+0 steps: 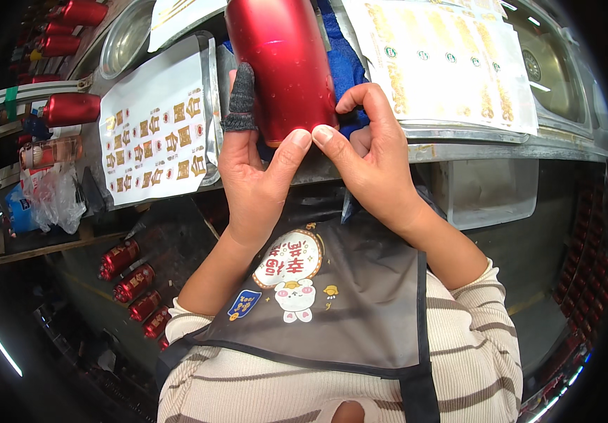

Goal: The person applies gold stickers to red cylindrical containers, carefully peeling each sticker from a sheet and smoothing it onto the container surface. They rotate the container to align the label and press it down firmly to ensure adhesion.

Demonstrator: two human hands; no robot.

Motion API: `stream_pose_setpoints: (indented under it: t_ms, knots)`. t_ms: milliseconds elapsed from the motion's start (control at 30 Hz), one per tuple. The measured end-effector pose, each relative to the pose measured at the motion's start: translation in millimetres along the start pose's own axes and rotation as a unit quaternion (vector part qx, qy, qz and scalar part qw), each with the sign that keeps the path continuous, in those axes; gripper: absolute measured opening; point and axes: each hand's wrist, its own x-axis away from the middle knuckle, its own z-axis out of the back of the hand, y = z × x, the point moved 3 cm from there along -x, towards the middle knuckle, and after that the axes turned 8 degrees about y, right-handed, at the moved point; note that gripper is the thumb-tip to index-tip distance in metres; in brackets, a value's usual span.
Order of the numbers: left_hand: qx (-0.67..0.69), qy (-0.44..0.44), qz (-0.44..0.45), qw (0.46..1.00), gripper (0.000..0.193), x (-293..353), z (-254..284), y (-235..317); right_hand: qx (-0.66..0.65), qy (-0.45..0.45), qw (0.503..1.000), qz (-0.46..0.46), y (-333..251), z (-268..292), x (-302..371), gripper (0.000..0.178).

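Note:
A glossy red metal bottle point(283, 70) with water drops on it lies over a blue cloth point(346, 77) at the bench edge, its near end toward me. My left hand point(254, 162) grips its left side, thumb on the near end; a grey knitted cover wraps one finger. At the right, my right hand point(371, 151) has its thumb tip pressed on the same end, beside the left thumb. Its index finger is bent against the bottle's side, and the other fingers curl below. The bottle's far end is cut off by the picture's top.
On the left, a sheet of gold-and-red decals point(154, 134) lies on a metal tray point(210, 92) near a round metal bowl point(126, 39). Gold transfer sheets point(445, 63) cover another tray at the right, beside a metal basin point(547, 63). More red bottles point(71, 109) stand at the left.

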Motion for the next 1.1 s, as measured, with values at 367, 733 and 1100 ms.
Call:
stream_pose_setpoints:
  t_ms: [367, 733, 1100]
  knots:
    - [-0.012, 0.018, 0.029, 0.999, 0.069, -1.7, -8.8, 11.2, -0.069, 0.001, 0.998, -0.011, 8.4, 3.9, -0.2, 0.024]
    - [-0.123, 0.008, 0.031, 0.992, 0.069, -7.8, -14.4, 14.8, -0.075, 0.002, 0.997, 0.027, 16.8, 0.4, -1.9, 0.021]
    - [-0.053, -0.081, 0.032, 0.995, 0.093, -6.0, 18.7, 0.5, -0.024, -0.009, 0.999, -0.039, 7.9, 0.3, -2.1, 0.030]
